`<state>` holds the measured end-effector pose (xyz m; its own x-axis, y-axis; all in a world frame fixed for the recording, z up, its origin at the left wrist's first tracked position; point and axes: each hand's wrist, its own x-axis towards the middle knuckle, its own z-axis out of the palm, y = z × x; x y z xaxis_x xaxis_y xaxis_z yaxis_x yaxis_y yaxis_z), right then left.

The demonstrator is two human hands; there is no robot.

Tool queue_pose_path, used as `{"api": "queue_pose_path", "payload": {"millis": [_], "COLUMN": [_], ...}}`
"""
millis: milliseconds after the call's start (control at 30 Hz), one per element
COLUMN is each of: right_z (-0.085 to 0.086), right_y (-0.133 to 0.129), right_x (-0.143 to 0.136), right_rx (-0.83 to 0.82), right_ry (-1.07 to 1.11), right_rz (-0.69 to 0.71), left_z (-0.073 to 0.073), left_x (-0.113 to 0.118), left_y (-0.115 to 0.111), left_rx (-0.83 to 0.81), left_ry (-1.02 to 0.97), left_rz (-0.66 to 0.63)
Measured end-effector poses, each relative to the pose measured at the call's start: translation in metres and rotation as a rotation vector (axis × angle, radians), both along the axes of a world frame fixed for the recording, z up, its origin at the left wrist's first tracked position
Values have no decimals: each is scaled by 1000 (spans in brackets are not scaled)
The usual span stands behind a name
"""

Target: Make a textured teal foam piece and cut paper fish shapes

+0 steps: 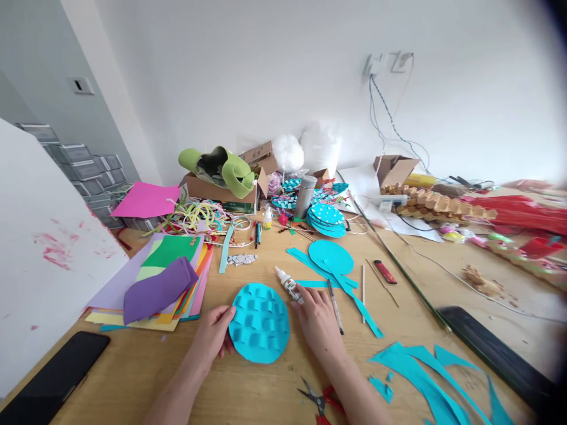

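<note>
Left hand (216,332) pinching the blue disc (260,323) at its left edge, right hand (315,310) gripping the glue (290,287), red scissors (319,402) lying near!

Two hands: left hand (219,332), right hand (316,313). One textured disc (259,323), one plain disc (331,254); dotted discs (328,213), several, stacked, exact number hidden. Two bottles: glue bottle (290,287), yellow-labelled bottle (267,218). One pair of scissors (319,402). One phone (57,372), one dark slab (491,355). One magenta sheet (148,199). One paper fish (242,260). One grey canister (305,198). One light switch (80,86). Blue scraps (419,373), several, overlapping too much to count.
</note>
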<state>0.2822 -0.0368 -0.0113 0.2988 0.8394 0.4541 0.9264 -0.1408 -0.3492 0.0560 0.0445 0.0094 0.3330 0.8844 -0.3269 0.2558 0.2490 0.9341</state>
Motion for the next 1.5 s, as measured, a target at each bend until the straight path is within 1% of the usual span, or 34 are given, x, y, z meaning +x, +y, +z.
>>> {"api": "queue_pose_path", "payload": {"millis": [200, 300, 367, 433, 567, 633, 700, 767, 800, 833, 1000, 1067, 1133, 1200, 1267, 1300, 1400, 1433, 1467, 1500], "right_z": [9, 10, 11, 12, 15, 15, 15, 15, 16, 17, 23, 25, 26, 26, 24, 22, 13, 10, 8, 6], "right_y": [-3, -4, -4, -3, -2, -4, -4, 0, 4, 9, 40, 48, 50, 47, 41, 37, 28, 27, 27, 28], "right_x": [-4, -5, -3, -1, 7, 14, 25, 44, 56, 70, 139, 155, 162, 158, 145, 135, 99, 88, 79, 73], "right_rx": [-78, -92, -69, -34, 129, 206, 226, 188, 151, 105, 5, -35, -66, -73, -61, -61, -138, -170, -196, -214], "right_ry": [14, 112, 256, 460, 897, 1033, 1076, 994, 905, 777, 555, 474, 397, 324, 218, 149, -141, -197, -238, -260], "right_rz": [-84, -113, -131, -145, -76, -66, -99, -154, -190, -257, -441, -482, -485, -457, -374, -308, -14, 35, 58, 44], "left_z": [-3, -4, -4, -4, -5, -6, -7, -9, -10, -11, -15, -16, -16, -16, -15, -15, -15, -15, -14, -14], "left_x": [-5, -6, -6, -6, -6, -5, -5, -6, -6, -6, -6, -5, -3, -2, -2, -2, -3, -3, -3, -2], "left_y": [1, 4, 5, 5, 6, 8, 9, 11, 11, 11, 11, 11, 12, 12, 12, 12, 12, 11, 11, 11], "left_rx": [0, -22, -30, -36, -34, -29, -31, -32, -29, -23, -8, 3, 15, 27, 35, 39, 45, 49, 50, 51], "left_ry": [1, -24, -46, -58, -98, -125, -134, -139, -142, -148, -147, -133, -120, -114, -121, -128, -143, -144, -142, -140], "left_rz": [17, -1, -1, 20, 95, 114, 121, 122, 119, 116, 79, 74, 77, 84, 96, 103, 115, 117, 118, 120]}}
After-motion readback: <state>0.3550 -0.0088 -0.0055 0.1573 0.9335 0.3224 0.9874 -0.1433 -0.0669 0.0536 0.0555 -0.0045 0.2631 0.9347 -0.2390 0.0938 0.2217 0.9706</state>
